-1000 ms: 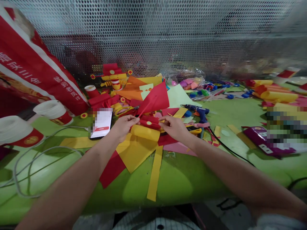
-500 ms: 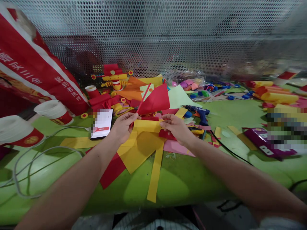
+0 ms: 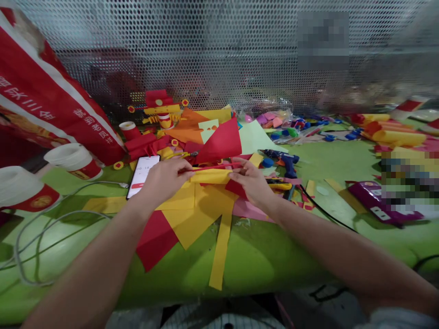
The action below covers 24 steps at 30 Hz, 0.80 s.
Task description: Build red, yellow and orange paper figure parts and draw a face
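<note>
Low over the middle of the green table, a folded or rolled yellow paper piece (image 3: 211, 176) stretches between my two hands. A thin red stick (image 3: 214, 167) lies level along its upper edge. My left hand (image 3: 168, 177) pinches the left ends, its fingers closed. My right hand (image 3: 252, 180) has thumb and fingers closed on the right end of the yellow piece, close to the red stick. Beneath are yellow paper sheets (image 3: 202, 214), a red sheet (image 3: 157, 240) and a long yellow strip (image 3: 221, 256). Behind my hands a red sheet (image 3: 224, 141) stands tilted.
A phone (image 3: 140, 176) lies by my left hand, with a cable (image 3: 61, 219). Paper cups (image 3: 73, 160) and a large red bag (image 3: 65, 87) stand left. Right are a blue glue gun (image 3: 286, 161), its black cord and a purple packet (image 3: 372, 201). A red and yellow paper figure (image 3: 161, 107) stands behind.
The red stick, which slanted up from my left hand, has swung down to lie along the yellow piece. My left hand has turned over it, and my right fingers have closed in.
</note>
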Each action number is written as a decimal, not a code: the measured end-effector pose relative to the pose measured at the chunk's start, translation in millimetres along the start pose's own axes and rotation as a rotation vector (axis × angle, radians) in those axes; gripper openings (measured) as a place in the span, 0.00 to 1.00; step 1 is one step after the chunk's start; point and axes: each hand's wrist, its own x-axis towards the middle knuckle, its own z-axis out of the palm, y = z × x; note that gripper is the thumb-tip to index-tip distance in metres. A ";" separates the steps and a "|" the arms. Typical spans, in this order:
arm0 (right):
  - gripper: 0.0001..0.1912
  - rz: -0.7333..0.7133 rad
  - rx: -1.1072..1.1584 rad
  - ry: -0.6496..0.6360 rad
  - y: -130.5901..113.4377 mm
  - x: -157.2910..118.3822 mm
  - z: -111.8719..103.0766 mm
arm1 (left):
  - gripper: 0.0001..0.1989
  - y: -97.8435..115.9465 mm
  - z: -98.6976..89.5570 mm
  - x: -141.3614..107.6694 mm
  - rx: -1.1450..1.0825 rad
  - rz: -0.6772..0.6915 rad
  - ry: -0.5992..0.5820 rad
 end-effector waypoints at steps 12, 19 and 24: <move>0.18 0.145 0.204 -0.081 -2.6 -4.8 3.3 | 0.11 -5.6 11.7 4.4 0.126 0.136 -0.019; 0.21 0.180 0.240 -0.044 -2.8 -3.1 4.1 | 0.14 -2.4 13.6 4.6 0.166 0.118 -0.114; 0.21 0.213 0.187 -0.039 -3.1 -3.6 7.1 | 0.15 -3.4 5.8 5.6 0.185 0.057 -0.281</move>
